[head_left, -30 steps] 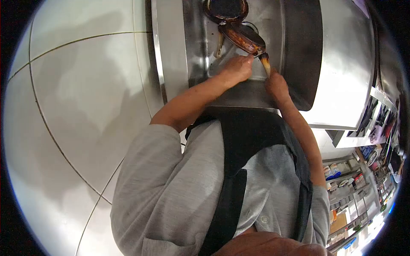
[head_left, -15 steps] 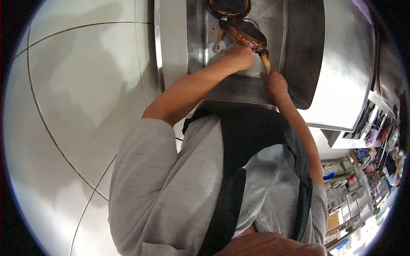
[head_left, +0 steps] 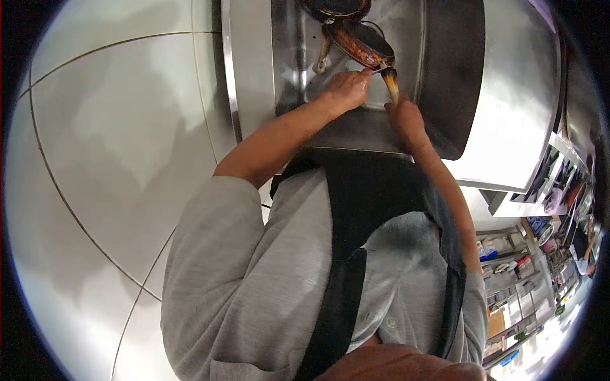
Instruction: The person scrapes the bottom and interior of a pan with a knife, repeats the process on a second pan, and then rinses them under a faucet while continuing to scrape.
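A frying pan (head_left: 365, 46) with a scorched, brown-stained outside is tilted over the metal sink (head_left: 346, 130). My right hand (head_left: 406, 119) is closed around its pale handle (head_left: 391, 86), which is blackened near the pan. My left hand (head_left: 348, 90) is closed on a thin metal tool (head_left: 379, 70) whose tip meets the pan's side by the handle joint. The tool's kind cannot be made out, since the fingers cover most of it. Behind, a second dark pan (head_left: 337, 7) sits in the sink, partly out of view. Its light handle (head_left: 323, 56) points toward me.
A steel counter (head_left: 511, 82) borders the sink on the right, and a narrow steel ledge (head_left: 251, 63) on the left. White tiles (head_left: 121, 127) cover the surface at far left. Shelves (head_left: 508, 257) with assorted items stand at lower right.
My left hand has drawn back slightly from the pan toward me and to the left, exposing the metal tool. My right hand stays on the handle; the pan shifts only a little.
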Demonstrator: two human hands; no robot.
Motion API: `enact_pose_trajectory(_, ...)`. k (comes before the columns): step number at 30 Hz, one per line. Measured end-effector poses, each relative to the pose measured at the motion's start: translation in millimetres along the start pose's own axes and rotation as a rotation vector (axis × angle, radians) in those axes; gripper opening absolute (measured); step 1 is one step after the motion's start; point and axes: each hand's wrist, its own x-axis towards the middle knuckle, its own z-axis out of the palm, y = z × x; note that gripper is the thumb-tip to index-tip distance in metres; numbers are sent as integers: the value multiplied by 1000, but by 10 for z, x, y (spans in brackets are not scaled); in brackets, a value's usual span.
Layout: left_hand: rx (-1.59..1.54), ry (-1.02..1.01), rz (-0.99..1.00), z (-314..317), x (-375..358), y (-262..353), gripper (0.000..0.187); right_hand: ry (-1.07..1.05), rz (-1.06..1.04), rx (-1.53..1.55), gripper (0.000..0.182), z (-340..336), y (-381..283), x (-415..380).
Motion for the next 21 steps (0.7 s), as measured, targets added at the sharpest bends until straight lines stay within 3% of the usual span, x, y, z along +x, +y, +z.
enact_pose_trajectory(5, 12, 5, -22, 289, 80, -98, 25, 26, 60, 7, 36, -94, -158, -53)
enact_pose_trajectory(8, 7, -133, -129, -133, 61, 14, 27, -28, 24, 2, 38, -3, -61, 19)
enact_pose_trajectory(12, -35, -73, -154, 248, 6, 143, 27, 2, 32, 44, 40, -50, -76, 18)
enact_pose_trajectory(15, -25, -41, -93, 196, 48, -114, 25, -15, -11, 55, 41, 1, -54, 32)
enact_pose_trajectory(16, -50, 99, -21, 283, 27, -136, 16, 6, -9, 67, 40, 31, -35, 72)
enact_pose_trajectory(21, -54, 94, 25, 422, 38, -136, 16, 45, -22, 123, 40, 88, 63, 56)
